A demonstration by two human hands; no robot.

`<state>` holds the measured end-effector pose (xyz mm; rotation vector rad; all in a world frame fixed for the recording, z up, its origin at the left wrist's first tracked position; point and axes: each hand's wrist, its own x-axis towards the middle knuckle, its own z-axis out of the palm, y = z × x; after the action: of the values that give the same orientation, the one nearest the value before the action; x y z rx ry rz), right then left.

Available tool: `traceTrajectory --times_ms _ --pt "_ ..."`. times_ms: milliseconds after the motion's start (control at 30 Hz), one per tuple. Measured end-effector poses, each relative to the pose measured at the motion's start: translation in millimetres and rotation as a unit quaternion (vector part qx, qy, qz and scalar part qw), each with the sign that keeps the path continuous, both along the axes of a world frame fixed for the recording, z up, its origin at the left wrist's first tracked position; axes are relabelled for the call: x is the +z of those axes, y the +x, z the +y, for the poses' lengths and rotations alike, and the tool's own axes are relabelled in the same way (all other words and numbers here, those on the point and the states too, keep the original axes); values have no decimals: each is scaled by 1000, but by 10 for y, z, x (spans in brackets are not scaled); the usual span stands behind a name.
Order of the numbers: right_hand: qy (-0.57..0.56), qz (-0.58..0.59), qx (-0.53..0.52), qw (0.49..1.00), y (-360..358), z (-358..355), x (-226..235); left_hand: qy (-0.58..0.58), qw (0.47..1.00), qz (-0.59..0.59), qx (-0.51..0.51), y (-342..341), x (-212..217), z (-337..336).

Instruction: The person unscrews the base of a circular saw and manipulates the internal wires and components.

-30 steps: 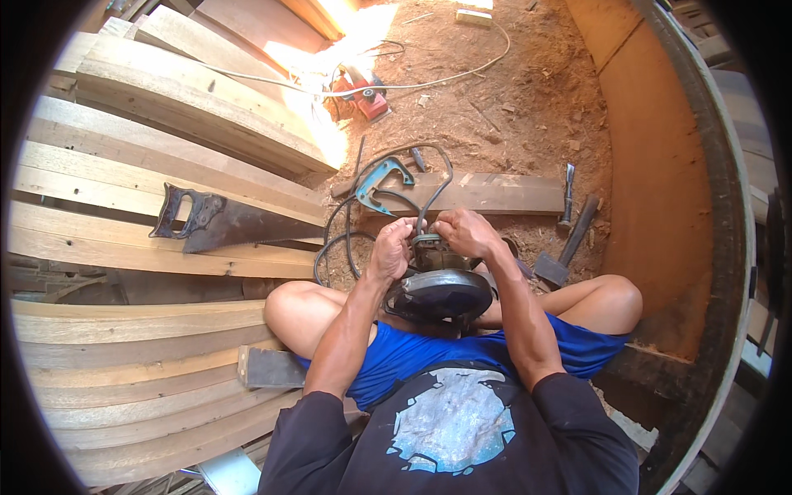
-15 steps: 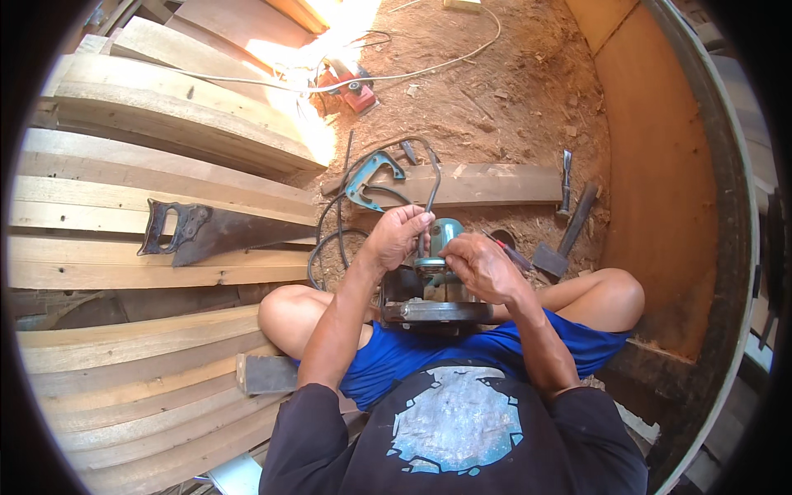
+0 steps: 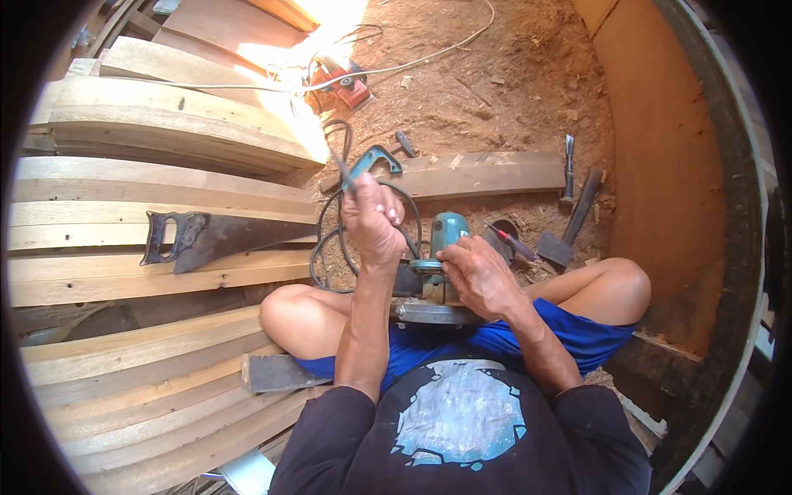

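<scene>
A teal power tool (image 3: 448,227) with a flat metal base (image 3: 437,312) rests in my lap, its housing upright. My right hand (image 3: 480,276) is closed, thumb and fingertips gripping the teal rim at its middle. Raised left of the tool, my left hand (image 3: 375,223) is closed around a dark cord (image 3: 341,172), which is blurred above the fist and runs below it toward the tool. Beyond my left hand lies a teal curved handle piece (image 3: 375,157), apart from the housing. Coils of cord lie around it on the floor.
Stacked planks (image 3: 165,186) fill the left side, a handsaw (image 3: 223,238) on top. Ahead lies a board (image 3: 478,175). A red-handled screwdriver (image 3: 511,240), mallet (image 3: 569,221) and metal-topped tool (image 3: 568,173) lie right, near a brown panel (image 3: 660,165). A red power tool (image 3: 351,89) sits farther off.
My left hand has moved left and up from the tool, drawing the cord with it; the cord loop has shifted. My right hand stays at the tool's rim.
</scene>
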<state>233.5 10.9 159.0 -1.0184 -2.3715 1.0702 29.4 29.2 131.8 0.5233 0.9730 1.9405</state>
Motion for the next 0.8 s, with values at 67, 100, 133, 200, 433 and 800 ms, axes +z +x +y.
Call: traceTrajectory --times_ms 67,100,133,200,433,800 --pt "19 38 -14 999 -7 -22 -38 43 996 -58 49 -37 14 -35" --pt "18 40 -13 999 -3 -42 -28 42 996 -56 49 -45 17 -62" --pt "23 32 -13 999 3 -74 0 62 991 -111 44 -61 19 -99" --pt "26 24 -13 999 35 -144 62 103 974 -198 30 -103 -40 -177" --pt "39 54 -14 998 156 -330 74 178 927 -323 -61 -146 -269 -390" --pt "37 56 -11 998 184 -353 74 212 893 -382 -106 -187 -406 -436"
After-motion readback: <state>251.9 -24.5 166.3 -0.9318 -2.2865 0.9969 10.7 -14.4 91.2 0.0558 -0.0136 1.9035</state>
